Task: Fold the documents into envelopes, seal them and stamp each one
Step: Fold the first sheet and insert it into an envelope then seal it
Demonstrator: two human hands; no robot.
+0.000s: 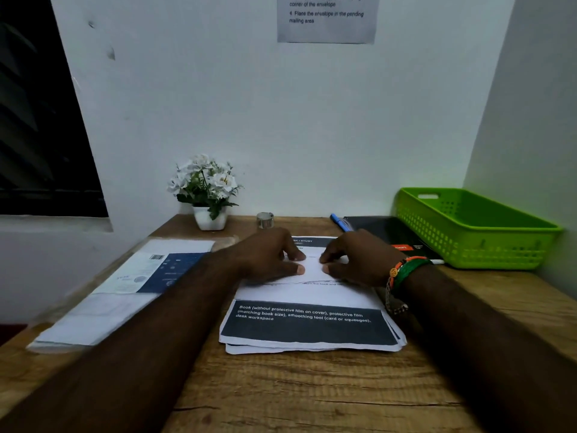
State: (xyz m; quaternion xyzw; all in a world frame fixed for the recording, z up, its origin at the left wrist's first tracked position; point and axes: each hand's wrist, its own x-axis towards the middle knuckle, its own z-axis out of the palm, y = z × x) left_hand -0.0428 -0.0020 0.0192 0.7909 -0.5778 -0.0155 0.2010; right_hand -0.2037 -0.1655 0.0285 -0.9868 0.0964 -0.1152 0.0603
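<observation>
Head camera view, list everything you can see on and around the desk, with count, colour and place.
documents: small stack, white with dark bands, desk centre, under both hands
envelopes: pile, count unclear, white and blue, left side
flower pot: one, white flowers, back left of centre
tape roll: one, clear, back centre
pen: one, blue, back right
notebook: one, black, beside the basket
basket: one, green, right
notice: one, grey, on the wall
desk: one, wooden
left hand: pressing the top sheet
right hand: pressing the top sheet, bracelets on wrist
</observation>
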